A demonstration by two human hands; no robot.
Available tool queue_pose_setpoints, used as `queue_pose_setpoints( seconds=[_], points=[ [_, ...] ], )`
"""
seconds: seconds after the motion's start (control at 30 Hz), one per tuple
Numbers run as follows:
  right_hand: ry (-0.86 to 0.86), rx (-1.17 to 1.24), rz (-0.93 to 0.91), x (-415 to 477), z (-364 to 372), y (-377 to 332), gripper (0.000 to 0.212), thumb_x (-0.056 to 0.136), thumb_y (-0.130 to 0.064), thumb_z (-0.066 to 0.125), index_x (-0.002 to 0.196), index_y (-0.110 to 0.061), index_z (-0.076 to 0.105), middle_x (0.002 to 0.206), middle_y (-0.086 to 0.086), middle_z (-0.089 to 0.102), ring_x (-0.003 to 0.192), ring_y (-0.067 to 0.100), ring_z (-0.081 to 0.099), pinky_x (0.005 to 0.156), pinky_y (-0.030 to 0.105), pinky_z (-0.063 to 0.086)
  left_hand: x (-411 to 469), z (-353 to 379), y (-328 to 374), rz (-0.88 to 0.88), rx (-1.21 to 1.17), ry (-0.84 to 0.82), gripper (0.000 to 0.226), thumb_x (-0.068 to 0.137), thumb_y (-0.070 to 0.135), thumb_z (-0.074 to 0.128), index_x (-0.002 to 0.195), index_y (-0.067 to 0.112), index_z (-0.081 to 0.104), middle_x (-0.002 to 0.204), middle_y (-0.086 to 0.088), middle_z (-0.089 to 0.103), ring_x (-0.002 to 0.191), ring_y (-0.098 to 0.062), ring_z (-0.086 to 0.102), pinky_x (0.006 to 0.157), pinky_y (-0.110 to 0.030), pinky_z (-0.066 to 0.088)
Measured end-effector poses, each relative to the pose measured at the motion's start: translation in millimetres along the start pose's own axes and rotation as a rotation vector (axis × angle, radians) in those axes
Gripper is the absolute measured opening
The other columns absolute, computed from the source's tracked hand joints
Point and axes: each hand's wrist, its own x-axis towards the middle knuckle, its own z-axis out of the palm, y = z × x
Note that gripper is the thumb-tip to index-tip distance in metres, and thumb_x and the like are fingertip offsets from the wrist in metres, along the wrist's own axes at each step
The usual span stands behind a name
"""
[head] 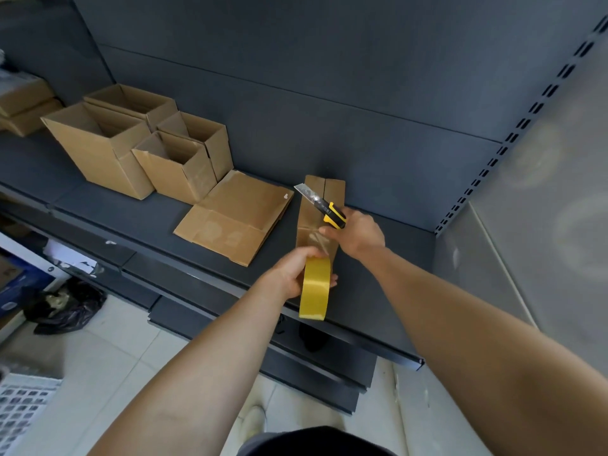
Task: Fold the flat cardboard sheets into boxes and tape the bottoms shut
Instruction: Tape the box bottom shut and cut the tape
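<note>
The step in hand seems to be the taping of one bottom: a small brown cardboard box (pixel 320 205) stands on the dark grey metal shelf (pixel 378 278), near the front edge and just to the right of a flat brown cardboard sheet (pixel 237 218), with its closed flaps turned up and the seam between them visible. The left hand (pixel 291 274) has its fingers curled around a roll of yellowish packing tape (pixel 314 291), held on edge close in front of the box. A shiny clear strip (pixel 316 240) lies on the near part of the box and seems to run to the roll. The right hand (pixel 358 233) grips a utility knife with yellow and black handle (pixel 330 213), fingers clenched on the handle, and the bare blade points up and to the left above the box. I judge that the strip is laid and must now be cut, so the next move calls for bringing the blade down to the taut tape between roll and box while keeping it away from the left fingers. Further left stand several open brown cardboard boxes (pixel 98 149), already folded; the flat sheet is not yet folded
</note>
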Motion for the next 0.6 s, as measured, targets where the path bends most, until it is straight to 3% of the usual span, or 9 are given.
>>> queue_pose_setpoints(
  seconds=[0.07, 0.3, 0.5, 0.6],
  points=[
    [0.002, -0.018, 0.009, -1.4, 1.1, -2.0, 0.045, 0.083, -0.053, 0.064, 0.118, -0.025, 0.057, 0.100, 0.003, 0.066, 0.093, 0.025, 0.063, 0.073, 0.034, 0.049, 1.3, -2.9, -0.1, 0.025, -0.029, -0.003, 0.036, 0.086, 0.011, 0.057, 0.120, -0.001, 0.052, 0.118, -0.028, 0.058, 0.090, -0.040, 0.065, 0.074, -0.042, 0.057],
    [-0.019, -0.011, 0.026, -2.0, 0.3, -5.0, 0.051, 0.083, -0.053, 0.064, 0.126, -0.027, 0.054, 0.103, 0.003, 0.066, 0.096, 0.024, 0.062, 0.076, 0.035, 0.051, 5.3, -9.8, -3.3, -0.002, -0.053, 0.039, 0.024, 0.088, 0.019, 0.053, 0.103, 0.001, 0.058, 0.082, -0.022, 0.068, 0.082, -0.038, 0.067, 0.061, -0.033, 0.054],
    [-0.058, -0.054, -0.072, -13.4, -9.5, 11.7, 0.062, 0.085, -0.054, 0.058, 0.140, -0.037, 0.036, 0.109, 0.002, 0.062, 0.099, 0.025, 0.060, 0.080, 0.036, 0.051, 16.1, -11.9, 7.0, -0.033, -0.004, 0.141, 0.016, 0.085, 0.019, 0.061, 0.089, 0.003, 0.062, 0.062, -0.014, 0.068, 0.057, -0.027, 0.068, 0.053, -0.032, 0.055],
    [0.054, -0.118, -0.223, -29.8, -4.6, 31.4, 0.044, 0.093, -0.041, 0.052, 0.130, -0.020, 0.041, 0.108, 0.007, 0.061, 0.095, 0.029, 0.058, 0.083, 0.041, 0.048, 18.2, -12.4, 10.8, -0.050, -0.002, 0.132, 0.014, 0.086, 0.017, 0.060, 0.085, 0.003, 0.060, 0.055, -0.014, 0.066, 0.047, -0.024, 0.065, 0.043, -0.031, 0.053]
  ],
)
